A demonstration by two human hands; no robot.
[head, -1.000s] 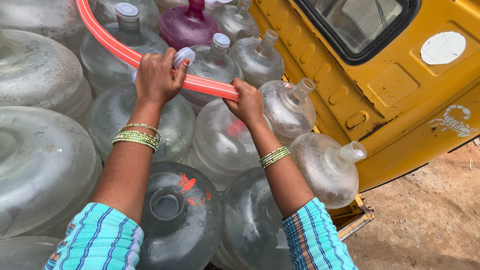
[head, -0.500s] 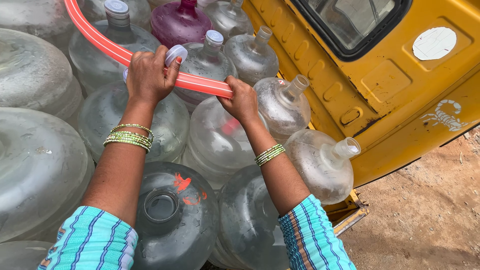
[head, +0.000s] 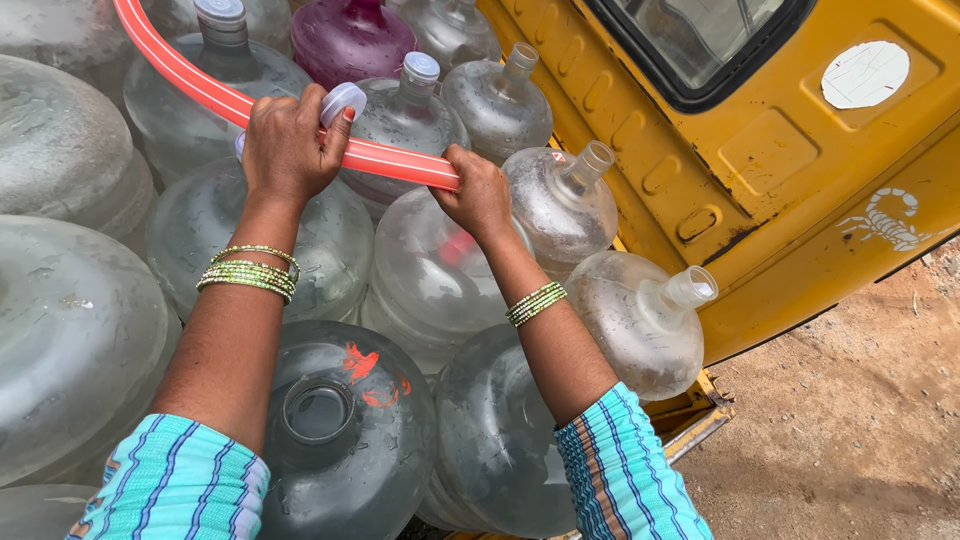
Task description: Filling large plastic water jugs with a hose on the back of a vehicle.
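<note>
Two hands are closed around one orange hose (head: pixel 390 160): the left hand (head: pixel 285 150) and the right hand (head: pixel 478 192). The hose is held above many big clear jugs (head: pixel 430 275), and one purple jug (head: pixel 350 40) is seen too. All look empty.

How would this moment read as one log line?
left hand: grips orange hose, holds pale cap | right hand: grips hose end | below: clear water jugs
</note>
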